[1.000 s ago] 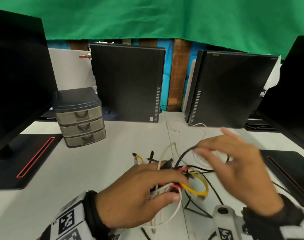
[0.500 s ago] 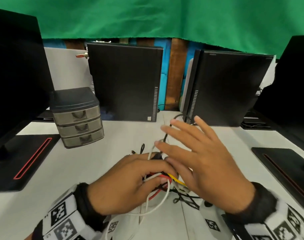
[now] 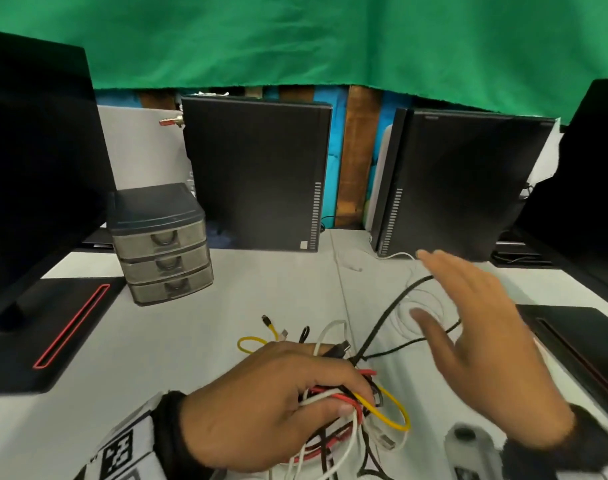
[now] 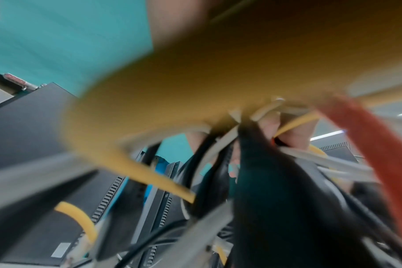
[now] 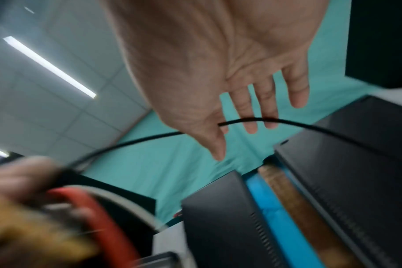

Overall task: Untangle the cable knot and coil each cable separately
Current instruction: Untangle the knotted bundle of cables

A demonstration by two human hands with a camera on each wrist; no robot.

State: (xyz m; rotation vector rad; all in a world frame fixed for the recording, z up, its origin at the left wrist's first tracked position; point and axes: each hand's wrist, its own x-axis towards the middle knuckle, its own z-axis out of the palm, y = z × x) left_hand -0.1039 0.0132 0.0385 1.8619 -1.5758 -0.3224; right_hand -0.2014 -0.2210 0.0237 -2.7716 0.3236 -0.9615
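— White surface [image 3: 150,368] under a green cloth [image 3: 330,39] backdrop; what stands along its edges?

— Two black computer cases, one left of centre [image 3: 254,174] and one to the right [image 3: 462,185], upright at the far edge. A grey three-drawer box [image 3: 160,244] stands left of centre, with black monitor bases at the left [image 3: 42,334] and right [image 3: 579,344] edges. Bare surface lies between the drawer box and the cables.

— Where is the cable knot?

— The cable knot [image 3: 351,403] sits at the near middle of the surface, a bundle of yellow, red, white and black leads. The left hand [image 3: 267,407] is curled over it, thumb and fingers [image 3: 344,379] pinching the bundle. A yellow cable [image 3: 389,410] loops out just right of that grip; plug ends stick out beyond the knuckles.

— And the right hand?

— The right hand [image 3: 482,344] is raised to the right of the knot, fingers straight and spread, blurred. A black cable [image 3: 382,323] rises from the knot and passes between its thumb and forefinger; the right wrist view shows it [image 5: 287,121] lying across the straight fingers [image 5: 269,108], not gripped. A thin white cable [image 3: 423,306] lies coiled on the surface beneath that hand.
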